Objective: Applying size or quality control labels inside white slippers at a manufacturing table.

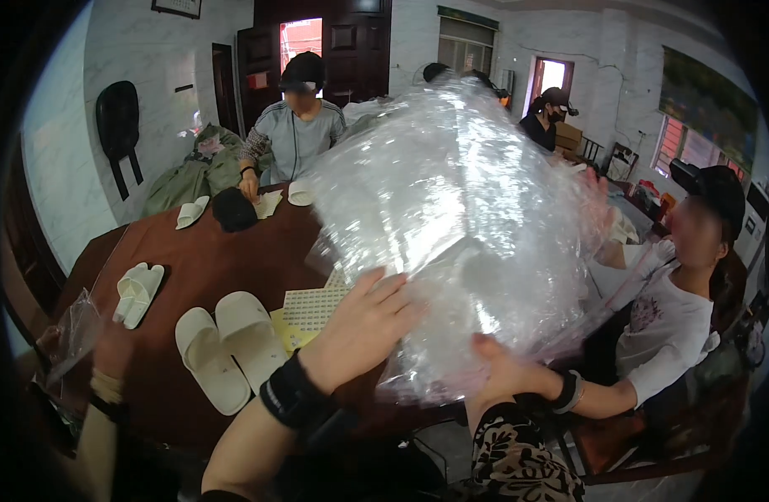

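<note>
A bulky bundle of clear plastic (468, 201) is held up at centre frame, above the brown counter (192, 259). Its lower left is touched by the left hand (372, 322), fingers extended. Arms overlap at lower centre, above a floral sleeve (522, 456); the right hand's state cannot be told. White slide slippers (246, 330) are seen lower left.
</note>
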{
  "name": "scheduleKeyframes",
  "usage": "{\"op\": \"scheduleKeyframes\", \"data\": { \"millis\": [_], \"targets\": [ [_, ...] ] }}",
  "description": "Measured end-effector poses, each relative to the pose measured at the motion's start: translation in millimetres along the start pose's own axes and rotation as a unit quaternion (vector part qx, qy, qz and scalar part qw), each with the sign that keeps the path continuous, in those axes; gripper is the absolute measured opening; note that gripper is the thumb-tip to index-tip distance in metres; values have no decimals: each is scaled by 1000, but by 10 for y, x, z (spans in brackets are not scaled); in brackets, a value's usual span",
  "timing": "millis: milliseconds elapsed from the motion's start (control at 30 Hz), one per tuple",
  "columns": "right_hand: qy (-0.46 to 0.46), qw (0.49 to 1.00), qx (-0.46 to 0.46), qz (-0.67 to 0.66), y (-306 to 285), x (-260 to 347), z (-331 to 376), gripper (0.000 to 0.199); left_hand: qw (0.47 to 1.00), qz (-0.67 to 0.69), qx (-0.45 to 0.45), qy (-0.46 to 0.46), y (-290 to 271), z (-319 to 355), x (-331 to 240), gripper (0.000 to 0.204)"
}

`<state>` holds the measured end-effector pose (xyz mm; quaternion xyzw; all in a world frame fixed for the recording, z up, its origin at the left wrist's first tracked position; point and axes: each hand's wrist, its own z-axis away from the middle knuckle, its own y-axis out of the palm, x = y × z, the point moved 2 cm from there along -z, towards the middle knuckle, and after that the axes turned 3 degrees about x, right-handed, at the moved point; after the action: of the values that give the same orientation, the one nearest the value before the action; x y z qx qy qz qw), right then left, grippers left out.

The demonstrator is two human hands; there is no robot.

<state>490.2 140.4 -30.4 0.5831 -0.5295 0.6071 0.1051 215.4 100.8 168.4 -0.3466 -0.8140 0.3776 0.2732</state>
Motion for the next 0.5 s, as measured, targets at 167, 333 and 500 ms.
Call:
{"op": "scheduleKeyframes", "data": {
  "millis": [167,333,500],
  "targets": [
    [-261,875,128,387,-849,1293,-23,40,999,27,19,25,234,-687,-87,27],
    [-278,923,-2,267,-1318,854,134,37,988,65,-86,111,748,-1261,-461,33],
    [-288,947,-134,-51,-2102,-745,370,36,976,11,-180,119,1075,-1366,-570,40]
  ]
}}
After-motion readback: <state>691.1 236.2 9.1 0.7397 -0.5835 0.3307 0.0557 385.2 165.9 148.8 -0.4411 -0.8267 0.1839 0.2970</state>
